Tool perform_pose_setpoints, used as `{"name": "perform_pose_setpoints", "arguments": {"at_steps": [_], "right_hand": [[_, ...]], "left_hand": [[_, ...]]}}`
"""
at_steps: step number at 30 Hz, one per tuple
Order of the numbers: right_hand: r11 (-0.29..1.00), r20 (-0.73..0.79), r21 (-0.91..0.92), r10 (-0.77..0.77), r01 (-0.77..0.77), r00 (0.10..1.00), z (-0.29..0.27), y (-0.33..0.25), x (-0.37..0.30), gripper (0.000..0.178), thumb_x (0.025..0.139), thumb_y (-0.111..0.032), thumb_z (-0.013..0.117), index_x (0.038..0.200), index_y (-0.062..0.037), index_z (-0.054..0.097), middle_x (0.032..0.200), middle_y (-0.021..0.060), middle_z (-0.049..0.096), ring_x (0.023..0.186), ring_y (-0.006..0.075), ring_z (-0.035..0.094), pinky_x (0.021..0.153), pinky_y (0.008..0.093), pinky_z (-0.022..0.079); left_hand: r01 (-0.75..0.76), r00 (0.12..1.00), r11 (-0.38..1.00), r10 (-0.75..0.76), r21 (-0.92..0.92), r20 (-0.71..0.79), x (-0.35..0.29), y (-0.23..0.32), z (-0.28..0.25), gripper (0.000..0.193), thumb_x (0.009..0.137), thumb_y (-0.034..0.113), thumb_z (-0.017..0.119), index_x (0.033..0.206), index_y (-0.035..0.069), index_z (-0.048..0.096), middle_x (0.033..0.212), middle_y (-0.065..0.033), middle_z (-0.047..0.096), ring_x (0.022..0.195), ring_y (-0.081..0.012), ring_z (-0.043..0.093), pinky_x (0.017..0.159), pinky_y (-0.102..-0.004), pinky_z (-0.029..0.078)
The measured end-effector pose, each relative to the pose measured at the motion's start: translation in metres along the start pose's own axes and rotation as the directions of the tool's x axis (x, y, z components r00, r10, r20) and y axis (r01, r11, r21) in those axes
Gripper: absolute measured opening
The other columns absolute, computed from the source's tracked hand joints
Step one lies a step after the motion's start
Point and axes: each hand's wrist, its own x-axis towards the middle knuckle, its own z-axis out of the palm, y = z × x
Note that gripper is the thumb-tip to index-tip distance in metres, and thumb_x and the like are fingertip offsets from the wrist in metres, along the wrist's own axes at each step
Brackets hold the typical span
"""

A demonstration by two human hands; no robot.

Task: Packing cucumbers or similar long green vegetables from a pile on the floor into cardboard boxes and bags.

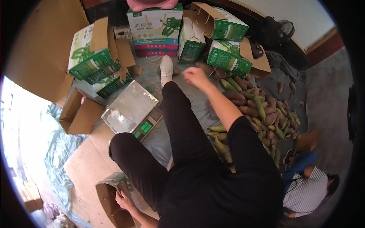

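Note:
My left hand point(124, 200) is at the mouth of an upright cardboard box point(107, 199) beside my left leg. Its fingers curl against something brown and rounded at the opening, partly hidden, whose kind I cannot make out. My right arm reaches forward, and the right hand point(195, 78) hangs beyond my right knee near the white shoe point(166, 68). Motion smears its bent fingers, so I cannot tell whether it holds anything. Reddish-brown tubers point(249, 111) and long green radishes point(258, 105) lie in a pile to the right of that arm.
A flat-topped digital scale point(131, 108) stands left of my right leg. Green-and-white cartons point(228, 57) line the back, some with open flaps. An open brown box point(80, 114) stands left of the scale. Another person point(307, 190) in a striped shirt is at the lower right.

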Motion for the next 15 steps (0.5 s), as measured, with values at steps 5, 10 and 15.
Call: {"name": "perform_pose_setpoints", "arguments": {"at_steps": [5,10,15], "right_hand": [[0.958,-0.205,-0.13,0.226,-0.255,0.952,-0.111,0.084,-0.02,0.011,0.082,-0.013,0.058,0.089,-0.0064,0.063,0.073,0.0023,0.061,0.057,0.0093,0.055,0.047,0.022,0.043],[0.827,-0.424,-0.167,0.431,-0.536,0.797,-0.161,0.104,-0.048,0.013,0.081,-0.012,0.057,0.092,-0.0088,0.062,0.075,0.0022,0.061,0.056,0.0118,0.057,0.045,0.0237,0.041],[0.779,-0.512,-0.133,0.476,-0.613,0.715,-0.181,0.113,-0.044,0.021,0.082,-0.012,0.056,0.102,-0.0121,0.06,0.082,0.0025,0.061,0.058,0.0135,0.058,0.047,0.0269,0.043]], "left_hand": [[0.033,0.999,0.984,-0.036,0.174,0.018,-0.004,0.014,0.004,0.042,0.087,0.035,0.053,0.118,0.007,0.054,0.109,-0.0136,0.058,0.1,-0.0336,0.054,0.083,-0.0453,0.042],[0.149,0.986,0.978,-0.158,0.144,0.057,-0.003,0.033,0.004,0.043,0.088,0.038,0.051,0.116,0.005,0.055,0.111,-0.017,0.06,0.1,-0.0348,0.056,0.084,-0.0425,0.044],[0.084,0.993,0.975,-0.064,0.206,-0.102,-0.007,0.027,0.014,0.029,0.086,0.028,0.055,0.103,0.006,0.059,0.094,-0.0152,0.063,0.084,-0.035,0.059,0.071,-0.0449,0.046]]}}
